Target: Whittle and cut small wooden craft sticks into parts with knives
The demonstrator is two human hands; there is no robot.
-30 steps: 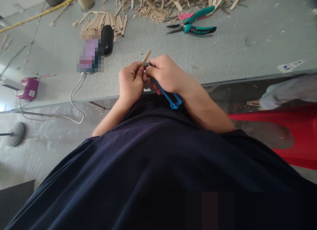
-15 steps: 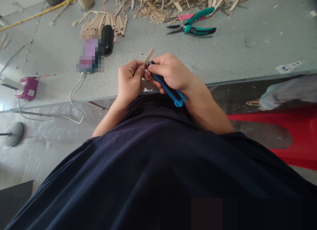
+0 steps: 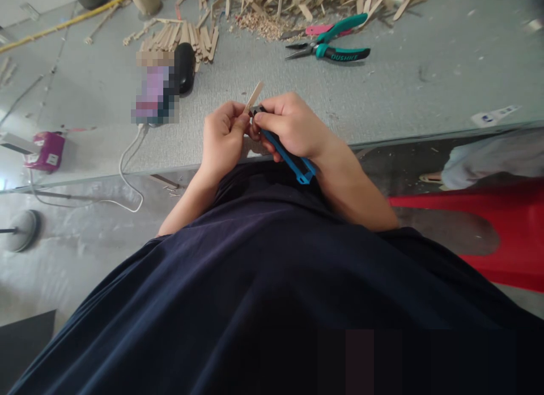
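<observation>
A flat wooden craft stick points up and away from between the thumb and fingers of my left hand. My right hand is closed around blue-handled cutters with black on the handles. Their short metal head lies right by the lower part of the stick, close to my left fingertips. Whether the jaws are on the stick, I cannot tell; the fingers hide that spot. Both hands are held close together at the table's near edge.
Green-and-black long-nose pliers lie beyond my hands, beside a pink-handled tool. Wood crumbs and a heap of sticks spread behind. A blurred phone on a white cable and a black case lie to the left.
The ends of the cutters' blue handles have shifted slightly left, and the stick's tip is slightly higher. Both hands stay in nearly the same place.
</observation>
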